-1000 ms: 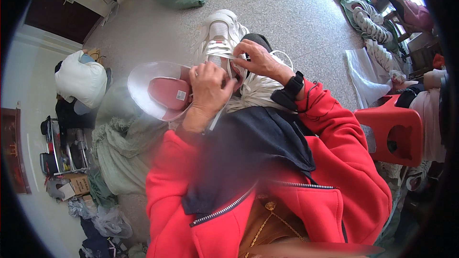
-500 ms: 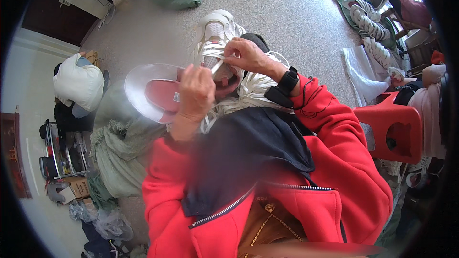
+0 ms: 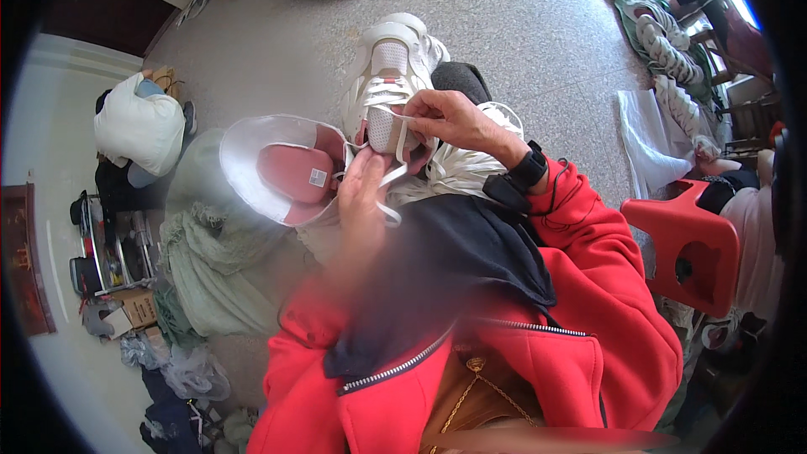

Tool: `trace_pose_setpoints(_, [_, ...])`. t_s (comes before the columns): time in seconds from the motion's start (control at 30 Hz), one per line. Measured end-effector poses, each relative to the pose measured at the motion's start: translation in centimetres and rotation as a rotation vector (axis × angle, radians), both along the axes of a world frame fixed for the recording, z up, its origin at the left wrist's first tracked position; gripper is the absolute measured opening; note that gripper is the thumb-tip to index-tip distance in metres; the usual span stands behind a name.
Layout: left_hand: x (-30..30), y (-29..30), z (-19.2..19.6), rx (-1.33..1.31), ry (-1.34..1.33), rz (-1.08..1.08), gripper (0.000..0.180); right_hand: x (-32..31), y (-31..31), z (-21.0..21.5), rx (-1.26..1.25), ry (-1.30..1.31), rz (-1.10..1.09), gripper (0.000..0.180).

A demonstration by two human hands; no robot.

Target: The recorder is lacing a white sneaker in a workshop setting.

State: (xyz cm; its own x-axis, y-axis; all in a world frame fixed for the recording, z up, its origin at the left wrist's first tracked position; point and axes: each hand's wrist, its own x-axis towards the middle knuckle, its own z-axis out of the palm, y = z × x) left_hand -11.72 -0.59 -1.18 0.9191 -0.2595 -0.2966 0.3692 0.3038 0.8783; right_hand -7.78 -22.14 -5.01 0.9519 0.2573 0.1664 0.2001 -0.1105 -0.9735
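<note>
A white sneaker (image 3: pixel 391 59) with pink lining lies in front of me, its toe pointing away. The white shoelace (image 3: pixel 388 99) crosses its upper part, and a loose end hangs beside the perforated tongue (image 3: pixel 385 133). My right hand (image 3: pixel 458 122) pinches the lace at the right eyelets. At the lower left of the tongue, my left hand (image 3: pixel 363 189) has its fingers pressed together on the shoe's edge; its grip is partly hidden. Left of it lies another shoe (image 3: pixel 252 170), white with a pink insole, its opening facing up.
A bunch of white laces (image 3: pixel 466 170) lies by my right wrist. A red plastic stool (image 3: pixel 689 240) stands at right, near rows of white shoes (image 3: pixel 668 50). Green sacking (image 3: pixel 223 273) lies at left. Other people sit at both sides.
My left hand has moved down from the lace to the shoe's edge, uncovering the tongue. My right hand stays at the eyelets, slightly lower. The view has shifted a little.
</note>
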Motion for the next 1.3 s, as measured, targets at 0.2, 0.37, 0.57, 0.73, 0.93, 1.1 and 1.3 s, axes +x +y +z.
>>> trace_pose_setpoints(0.2, [3.9,-3.1,-2.8,-0.231,0.213,-0.056,0.033,-0.2,0.9,0.3,0.008,0.053,-0.123,0.014])
trace_pose_setpoints(0.37, [4.0,-2.0,-2.0,-0.429,0.267,-0.123,0.040,-0.9,0.4,-0.3,-0.215,-0.094,-0.240,0.017])
trace_pose_setpoints(0.57, [4.3,-2.1,-3.6,-0.220,0.013,-0.114,0.044,-2.2,1.7,1.7,0.177,0.168,-0.296,0.020])
trace_pose_setpoints(0.73, [5.0,-1.9,-3.0,-0.417,0.197,-0.119,0.036,-0.4,1.3,2.3,0.368,0.421,-0.198,0.021])
trace_pose_setpoints(0.93, [5.7,-1.6,-2.4,-0.363,0.232,-0.042,0.032,0.1,0.6,4.2,0.010,0.450,-0.088,0.017])
trace_pose_setpoints(1.1, [6.9,-2.9,-2.6,-0.433,0.305,0.002,0.032,-0.8,0.6,3.7,-0.093,0.249,-0.081,0.014])
trace_pose_setpoints(1.3, [6.8,-2.4,-2.3,-0.357,0.493,0.050,0.032,-1.5,-0.2,11.6,-0.253,0.242,0.105,0.013])
